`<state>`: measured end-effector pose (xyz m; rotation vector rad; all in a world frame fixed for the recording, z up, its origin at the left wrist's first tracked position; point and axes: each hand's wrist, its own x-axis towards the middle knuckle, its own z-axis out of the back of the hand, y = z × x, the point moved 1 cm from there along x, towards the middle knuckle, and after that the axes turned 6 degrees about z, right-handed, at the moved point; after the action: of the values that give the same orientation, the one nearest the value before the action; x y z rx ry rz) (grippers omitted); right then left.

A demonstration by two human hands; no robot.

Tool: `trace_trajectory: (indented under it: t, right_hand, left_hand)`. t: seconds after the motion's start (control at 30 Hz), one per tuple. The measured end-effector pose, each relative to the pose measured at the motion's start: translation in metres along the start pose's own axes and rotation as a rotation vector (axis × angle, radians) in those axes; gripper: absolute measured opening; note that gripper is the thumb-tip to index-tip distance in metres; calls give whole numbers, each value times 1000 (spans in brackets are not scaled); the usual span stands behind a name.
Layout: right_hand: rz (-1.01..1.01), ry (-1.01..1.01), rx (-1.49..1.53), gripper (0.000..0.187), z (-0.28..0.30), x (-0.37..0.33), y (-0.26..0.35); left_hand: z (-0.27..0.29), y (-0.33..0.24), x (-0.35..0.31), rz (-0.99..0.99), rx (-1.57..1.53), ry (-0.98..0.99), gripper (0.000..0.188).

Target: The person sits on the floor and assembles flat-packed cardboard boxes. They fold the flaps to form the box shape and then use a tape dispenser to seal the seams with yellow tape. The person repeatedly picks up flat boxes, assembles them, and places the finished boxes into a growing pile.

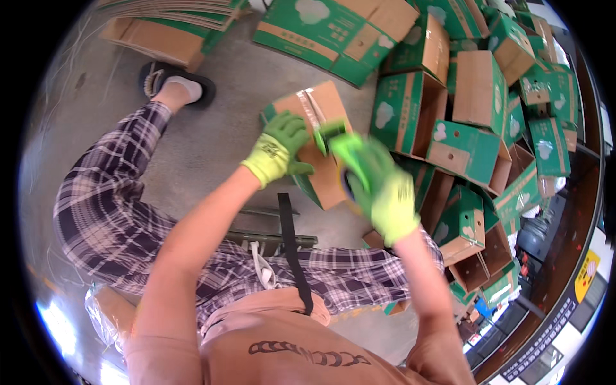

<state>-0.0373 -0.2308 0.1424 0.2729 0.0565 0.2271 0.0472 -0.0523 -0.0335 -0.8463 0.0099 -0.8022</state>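
A cardboard box [331, 106] with green sides lies in front of me, its brown face up and a shiny strip of clear tape [312, 108] along it. My left hand [282, 138], in a green and yellow glove, rests on the left part of the box with thumb and fingers apart. In the matching glove, my right hand [380, 186] is closed around a bright green tape dispenser [330, 135] at the box's right part. Motion blurs this hand and the tool, so I cannot tell whether the tape still runs from it to the box.
Many green and brown boxes [471, 151] are piled on the right, several open-ended. A larger box [327, 38] lies beyond mine. Flattened cardboard [173, 9] is stacked at far left, near my shoe [204, 90]. A plastic-wrapped bundle [110, 314] sits at lower left.
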Motion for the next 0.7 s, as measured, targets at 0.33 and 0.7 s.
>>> trace_trajectory:
  t: [0.33, 0.7]
  right_hand:
    - [-243, 210, -157, 29, -188, -128, -105]
    - [-433, -415, 127, 41, -38, 56, -203]
  left_hand:
    - [20, -29, 16, 42, 227, 129, 43]
    - [47, 3, 5, 613, -110, 159, 73]
